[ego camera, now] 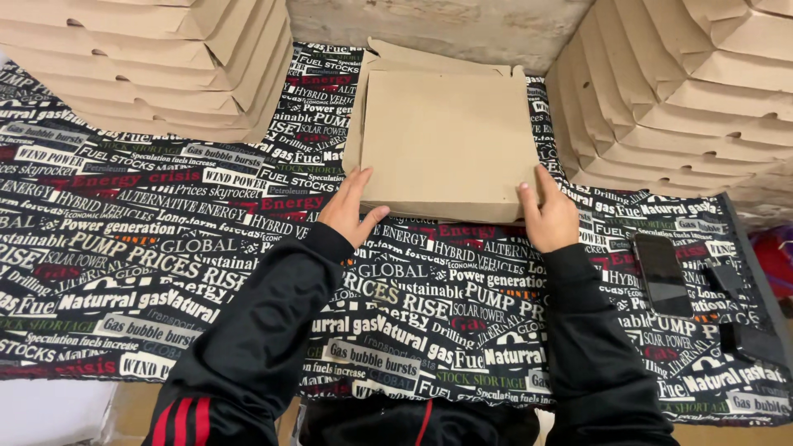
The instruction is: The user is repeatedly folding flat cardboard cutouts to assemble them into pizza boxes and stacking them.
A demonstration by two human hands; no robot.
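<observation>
— Both hands on it?
— Yes; I see the left hand (351,211) and right hand (549,219) apart, flat on the cardboard box's (446,144) near corners; box lies just ahead, equally near both.

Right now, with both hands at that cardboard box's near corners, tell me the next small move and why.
Probably press the near edge down and square it. The left hand and right hand rest at the near corners of the flat brown box, whose lid looks closed while a flap at the far edge stands up. Folded stacks wait alongside.
</observation>
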